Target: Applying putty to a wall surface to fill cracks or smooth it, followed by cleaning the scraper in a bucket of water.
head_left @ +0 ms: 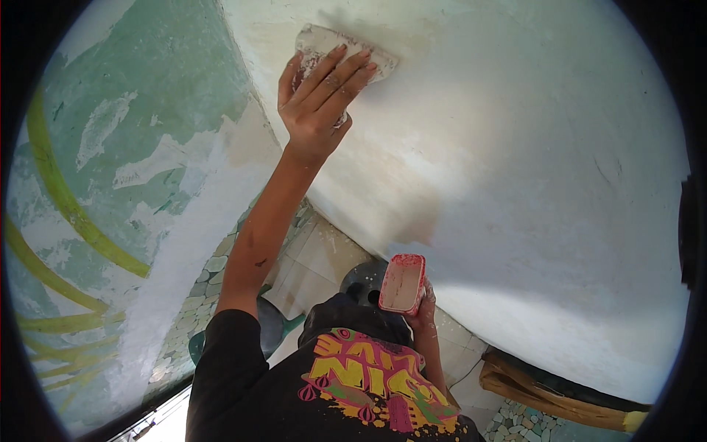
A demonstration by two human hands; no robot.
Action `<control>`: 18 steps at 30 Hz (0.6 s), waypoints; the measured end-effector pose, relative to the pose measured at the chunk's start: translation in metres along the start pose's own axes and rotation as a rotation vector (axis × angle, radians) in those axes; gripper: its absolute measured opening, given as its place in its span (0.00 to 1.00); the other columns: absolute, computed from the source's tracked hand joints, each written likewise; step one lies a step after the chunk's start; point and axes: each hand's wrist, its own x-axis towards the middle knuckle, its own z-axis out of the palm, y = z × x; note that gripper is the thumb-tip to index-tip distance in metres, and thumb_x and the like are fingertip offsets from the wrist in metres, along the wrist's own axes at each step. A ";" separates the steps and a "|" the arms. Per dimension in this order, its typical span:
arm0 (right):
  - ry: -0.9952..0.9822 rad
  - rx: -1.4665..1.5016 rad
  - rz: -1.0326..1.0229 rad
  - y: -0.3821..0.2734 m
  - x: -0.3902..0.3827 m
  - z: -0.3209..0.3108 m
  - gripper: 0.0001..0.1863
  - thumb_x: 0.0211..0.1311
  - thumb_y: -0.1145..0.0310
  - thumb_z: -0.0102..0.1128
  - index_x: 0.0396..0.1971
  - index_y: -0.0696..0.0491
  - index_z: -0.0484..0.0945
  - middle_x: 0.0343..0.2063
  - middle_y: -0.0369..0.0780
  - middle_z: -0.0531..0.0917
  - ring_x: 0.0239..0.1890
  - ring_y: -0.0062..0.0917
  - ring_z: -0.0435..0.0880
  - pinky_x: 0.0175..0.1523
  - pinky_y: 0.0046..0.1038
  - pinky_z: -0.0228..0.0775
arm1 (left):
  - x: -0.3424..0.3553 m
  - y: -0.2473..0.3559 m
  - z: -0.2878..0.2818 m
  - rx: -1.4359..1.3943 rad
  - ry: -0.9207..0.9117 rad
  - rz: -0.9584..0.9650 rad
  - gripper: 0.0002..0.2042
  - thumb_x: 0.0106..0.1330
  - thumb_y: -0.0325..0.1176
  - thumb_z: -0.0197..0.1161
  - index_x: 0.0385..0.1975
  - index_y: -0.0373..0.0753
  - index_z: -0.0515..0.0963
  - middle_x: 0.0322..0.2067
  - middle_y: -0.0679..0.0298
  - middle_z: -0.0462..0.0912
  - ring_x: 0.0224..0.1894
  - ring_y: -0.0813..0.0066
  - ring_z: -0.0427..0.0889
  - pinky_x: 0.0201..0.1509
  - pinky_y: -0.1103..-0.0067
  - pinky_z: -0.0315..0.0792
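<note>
Raised overhead, my left hand (315, 114) grips a wide putty scraper (318, 38) and presses its blade against the pale wall (515, 147). My fingers lie spread across the back of the blade, which is smeared with white filler. Close to my body, my right hand (423, 309) holds a small red rectangular tub (422, 269) by its side. Whitish putty coats the inside of the tub, and its rim is spattered. White residue also shows on my right fingers, most of which are hidden behind the tub.
On the left stands a green wall (199, 74) with white patches and yellow-green curved stripes. A dark round stool (357, 278) is below me, with a dark rounded object (271, 324) beside it. Pale tiles (317, 254) cover the floor. A brown cardboard-like piece (530, 387) lies at lower right.
</note>
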 end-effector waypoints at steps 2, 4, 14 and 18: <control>0.028 -0.045 -0.029 0.000 0.000 -0.004 0.31 0.72 0.45 0.52 0.66 0.50 0.70 0.62 0.44 0.78 0.61 0.40 0.79 0.66 0.48 0.71 | 0.013 0.013 0.001 0.010 0.023 0.001 0.24 0.48 0.18 0.65 0.46 0.50 0.88 0.52 0.73 0.88 0.60 0.74 0.82 0.70 0.67 0.61; 0.018 -0.058 -0.030 0.001 0.002 -0.003 0.31 0.72 0.45 0.52 0.66 0.50 0.71 0.62 0.44 0.78 0.61 0.40 0.79 0.67 0.48 0.71 | 0.012 0.013 0.005 0.045 0.051 -0.009 0.24 0.48 0.19 0.65 0.46 0.50 0.88 0.52 0.72 0.87 0.60 0.74 0.82 0.69 0.68 0.62; 0.045 -0.064 -0.037 -0.004 0.005 -0.007 0.31 0.71 0.44 0.52 0.65 0.50 0.71 0.60 0.44 0.79 0.59 0.40 0.80 0.64 0.48 0.73 | 0.015 0.017 0.011 -0.096 0.058 -0.071 0.28 0.46 0.16 0.63 0.49 0.49 0.87 0.55 0.71 0.86 0.60 0.71 0.82 0.66 0.71 0.68; 0.020 -0.051 -0.035 -0.003 0.009 -0.010 0.31 0.72 0.45 0.51 0.65 0.50 0.71 0.61 0.44 0.79 0.59 0.40 0.80 0.64 0.49 0.73 | 0.001 0.023 0.022 -0.037 0.009 -0.104 0.31 0.44 0.17 0.64 0.52 0.50 0.86 0.57 0.72 0.85 0.61 0.72 0.82 0.66 0.70 0.69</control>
